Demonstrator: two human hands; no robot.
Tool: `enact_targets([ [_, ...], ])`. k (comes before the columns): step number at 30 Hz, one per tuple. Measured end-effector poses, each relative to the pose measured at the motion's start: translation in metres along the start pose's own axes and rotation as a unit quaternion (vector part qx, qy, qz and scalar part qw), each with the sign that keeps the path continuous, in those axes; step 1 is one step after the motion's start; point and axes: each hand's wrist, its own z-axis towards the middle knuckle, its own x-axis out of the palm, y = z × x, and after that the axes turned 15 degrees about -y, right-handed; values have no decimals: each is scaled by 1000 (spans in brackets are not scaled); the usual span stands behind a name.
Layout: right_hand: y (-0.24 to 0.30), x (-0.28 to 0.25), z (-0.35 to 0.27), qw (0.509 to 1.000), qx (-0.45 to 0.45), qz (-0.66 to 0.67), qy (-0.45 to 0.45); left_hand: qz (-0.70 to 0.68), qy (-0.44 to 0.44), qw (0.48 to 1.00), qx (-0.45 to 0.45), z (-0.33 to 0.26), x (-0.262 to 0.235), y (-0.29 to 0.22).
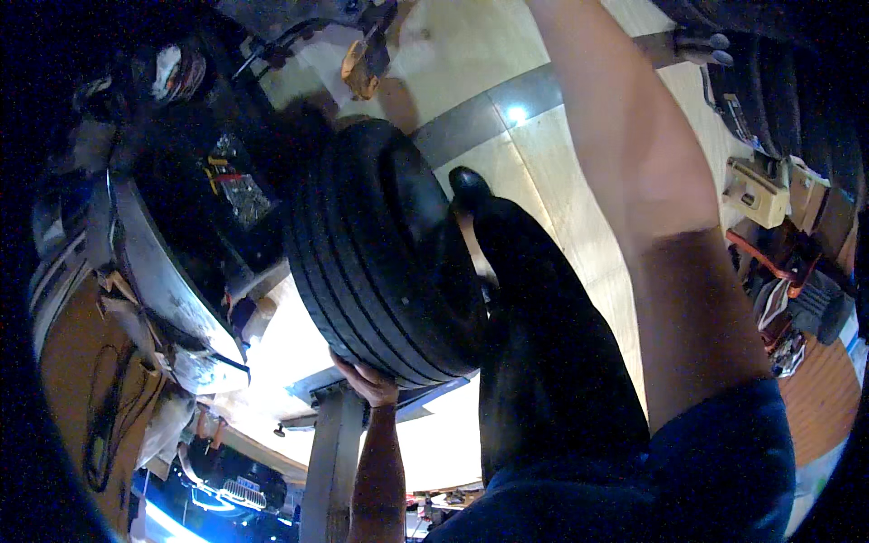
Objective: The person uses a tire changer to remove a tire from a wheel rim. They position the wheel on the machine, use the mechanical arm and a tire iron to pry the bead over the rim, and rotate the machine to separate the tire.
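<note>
A black tire (371, 262) with grooved tread stands tilted in the middle of the view, beside my dark-trousered leg. My left hand (368, 384) is pressed against the lower part of its tread, with the fingers curled along the rubber and partly hidden behind it. My bare right arm (643, 163) reaches up past the tire's right side and leaves the picture at the top edge, so the right hand is out of sight. The tire's far side is dark and cannot be made out.
A grey metal post (333, 462) rises beside my left forearm. Tools lie in a dark tray (240, 185) to the left, near a pale curved panel (167, 262). At right are a cream case (757, 192) and a red-handled tool (765, 258). A grey band (480, 113) crosses the pale floor.
</note>
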Motion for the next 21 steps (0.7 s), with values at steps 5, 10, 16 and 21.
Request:
enact_targets([
  [5, -13, 16, -121, 984, -146, -94, -38, -5, 107, 993, -56, -84, -76, 108],
  [10, -125, 10, -307, 909, 411, 63, -39, 35, 137, 989, 51, -24, -73, 142],
  [16, -159, -19, -489, 803, 562, -57, 189, -44, 136, 941, -306, 17, -36, 40],
  [21, -145, -23, -508, 745, 630, 12, 219, -25, 198, 941, -275, 74, 13, 9],
])
